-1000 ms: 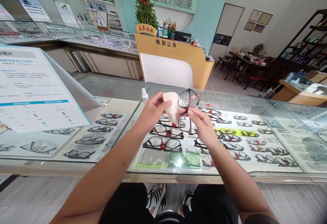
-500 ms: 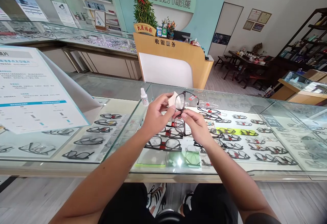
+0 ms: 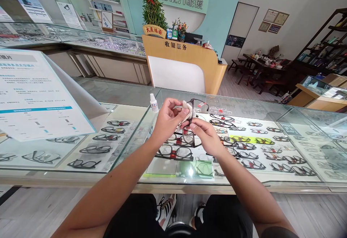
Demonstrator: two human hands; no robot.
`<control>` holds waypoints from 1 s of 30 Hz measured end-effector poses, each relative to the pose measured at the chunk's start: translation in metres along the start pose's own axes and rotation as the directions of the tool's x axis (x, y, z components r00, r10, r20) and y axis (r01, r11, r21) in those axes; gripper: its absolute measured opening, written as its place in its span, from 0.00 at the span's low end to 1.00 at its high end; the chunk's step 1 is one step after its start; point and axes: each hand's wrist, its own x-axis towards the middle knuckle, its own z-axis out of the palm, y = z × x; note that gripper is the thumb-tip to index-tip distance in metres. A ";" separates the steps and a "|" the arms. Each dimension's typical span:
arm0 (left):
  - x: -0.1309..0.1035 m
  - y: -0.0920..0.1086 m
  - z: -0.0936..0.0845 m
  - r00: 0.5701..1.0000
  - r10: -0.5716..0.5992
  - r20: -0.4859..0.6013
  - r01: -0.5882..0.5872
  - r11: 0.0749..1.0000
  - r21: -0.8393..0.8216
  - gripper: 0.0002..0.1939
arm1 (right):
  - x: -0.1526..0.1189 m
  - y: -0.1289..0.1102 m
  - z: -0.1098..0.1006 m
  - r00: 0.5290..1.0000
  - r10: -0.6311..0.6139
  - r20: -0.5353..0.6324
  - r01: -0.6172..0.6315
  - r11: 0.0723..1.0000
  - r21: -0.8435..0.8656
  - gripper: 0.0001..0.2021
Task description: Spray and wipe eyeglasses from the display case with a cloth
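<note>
My left hand (image 3: pixel 170 118) pinches a pale cleaning cloth (image 3: pixel 187 107) against the upper lens of a pair of dark-framed eyeglasses (image 3: pixel 194 143). The cloth covers much of that lens. With thumb and fingers closed at the bridge, my right hand (image 3: pixel 205 133) grips the eyeglasses, which are turned upright on their side above the glass counter. A small tag with red marking hangs on the far temple arm. Left of my hands, a small white bottle (image 3: pixel 153 103) stands on the counter top.
Under the glass of the display counter (image 3: pixel 238 182) lie rows of eyeglasses (image 3: pixel 253 164). A folded printed sign (image 3: pixel 40 97) stands on the counter at left. Beyond it are a wooden cashier desk (image 3: pixel 214 68) and a dark table (image 3: pixel 262 62) with chairs.
My left hand has brought the cloth right, onto the upper lens, which was mostly uncovered before. The eyeglasses have shifted slightly, still in my right hand.
</note>
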 end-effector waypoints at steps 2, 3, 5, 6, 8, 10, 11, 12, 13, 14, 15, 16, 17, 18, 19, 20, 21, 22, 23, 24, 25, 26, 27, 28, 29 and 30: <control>0.004 -0.001 -0.004 0.999 -0.036 0.026 0.036 0.999 -0.014 0.31 | 0.000 0.001 -0.001 1.000 -0.007 0.009 0.007 1.000 0.008 0.19; 0.005 -0.002 -0.005 0.997 -0.062 0.046 0.063 0.998 -0.010 0.31 | 0.000 0.001 -0.002 1.000 -0.009 0.014 0.009 1.000 0.009 0.19; 0.006 -0.003 -0.008 0.986 -0.129 0.106 0.130 0.992 0.001 0.30 | 0.001 0.001 -0.004 1.000 -0.010 0.018 0.010 1.000 0.009 0.19; 0.006 -0.003 -0.009 0.976 -0.163 0.148 0.164 0.986 0.000 0.29 | 0.001 0.001 -0.004 1.000 -0.012 0.021 0.012 1.000 0.007 0.19; 0.006 -0.002 -0.009 0.947 -0.216 0.239 0.227 0.974 -0.021 0.29 | 0.002 0.001 -0.005 0.999 -0.019 0.033 0.019 1.000 0.005 0.19; 0.005 0.000 -0.007 0.921 -0.240 0.307 0.271 0.960 -0.062 0.29 | 0.003 0.000 -0.005 0.998 -0.027 0.048 0.027 1.000 0.005 0.20; 0.005 0.002 -0.006 0.914 -0.245 0.322 0.288 0.953 -0.090 0.29 | 0.003 0.001 -0.006 0.998 -0.028 0.053 0.028 1.000 0.009 0.19; 0.005 0.003 -0.005 0.912 -0.248 0.327 0.302 0.945 -0.124 0.28 | 0.004 0.001 -0.006 0.998 -0.026 0.057 0.024 1.000 0.020 0.19; 0.004 0.004 -0.004 0.911 -0.251 0.326 0.314 0.936 -0.158 0.28 | 0.004 0.002 -0.006 0.998 -0.019 0.061 0.017 0.999 0.036 0.19; 0.004 0.005 -0.003 0.909 -0.256 0.328 0.328 0.926 -0.187 0.28 | 0.004 0.002 -0.006 0.998 -0.009 0.064 0.005 0.998 0.056 0.18; 0.004 0.006 -0.003 0.905 -0.261 0.335 0.342 0.916 -0.209 0.27 | 0.005 0.003 -0.006 0.998 0.005 0.069 -0.010 0.997 0.074 0.18; 0.004 0.007 -0.003 0.898 -0.265 0.350 0.354 0.909 -0.221 0.26 | 0.005 0.003 -0.006 0.997 0.016 0.070 -0.023 0.996 0.088 0.18; 0.003 0.008 -0.003 0.890 -0.263 0.372 0.361 0.905 -0.225 0.26 | 0.006 0.003 -0.006 0.997 0.026 0.067 -0.032 0.995 0.097 0.18; 0.004 0.009 -0.003 0.881 -0.258 0.397 0.366 0.904 -0.223 0.25 | 0.006 0.003 -0.007 0.997 0.031 0.064 -0.038 0.994 0.100 0.19; 0.004 0.010 -0.003 0.870 -0.253 0.423 0.369 0.904 -0.218 0.24 | 0.007 0.003 -0.007 0.998 0.032 0.060 -0.038 0.994 0.102 0.19; 0.004 0.011 -0.004 0.860 -0.249 0.445 0.371 0.904 -0.211 0.24 | 0.008 0.003 -0.008 0.998 0.031 0.061 -0.037 0.994 0.107 0.20; 0.004 0.012 -0.005 0.853 -0.247 0.459 0.372 0.905 -0.204 0.23 | 0.009 0.003 -0.008 0.997 0.030 0.066 -0.037 0.992 0.120 0.20; 0.004 0.013 -0.005 0.849 -0.248 0.467 0.373 0.907 -0.196 0.23 | 0.009 0.004 -0.009 0.997 0.032 0.072 -0.041 0.989 0.139 0.20; 0.005 0.013 -0.006 0.849 -0.248 0.467 0.369 0.910 -0.187 0.23 | 0.010 0.004 -0.009 0.996 0.039 0.078 -0.051 0.986 0.159 0.19; 0.005 0.014 -0.006 0.853 -0.249 0.460 0.362 0.915 -0.177 0.23 | 0.011 0.005 -0.010 0.995 0.051 0.082 -0.065 0.982 0.177 0.19; 0.005 0.013 -0.007 0.861 -0.246 0.445 0.351 0.921 -0.168 0.24 | 0.011 0.006 -0.010 0.994 0.064 0.084 -0.079 0.979 0.188 0.19; 0.005 0.012 -0.007 0.871 -0.244 0.427 0.338 0.928 -0.159 0.25 | 0.011 0.007 -0.010 0.993 0.078 0.090 -0.094 0.977 0.190 0.19; 0.005 0.011 -0.007 0.881 -0.242 0.406 0.326 0.933 -0.150 0.25 | 0.011 0.009 -0.010 0.991 0.092 0.093 -0.108 0.976 0.187 0.18; 0.005 0.010 -0.007 0.890 -0.242 0.386 0.317 0.938 -0.143 0.26 | 0.011 0.011 -0.009 0.990 0.106 0.095 -0.122 0.976 0.180 0.18; 0.005 0.008 -0.007 0.896 -0.244 0.371 0.312 0.940 -0.136 0.27 | 0.010 0.013 -0.009 0.988 0.119 0.095 -0.135 0.975 0.175 0.17; 0.004 0.007 -0.007 0.901 -0.245 0.358 0.309 0.942 -0.133 0.27 | 0.010 0.015 -0.009 0.987 0.131 0.093 -0.146 0.975 0.170 0.17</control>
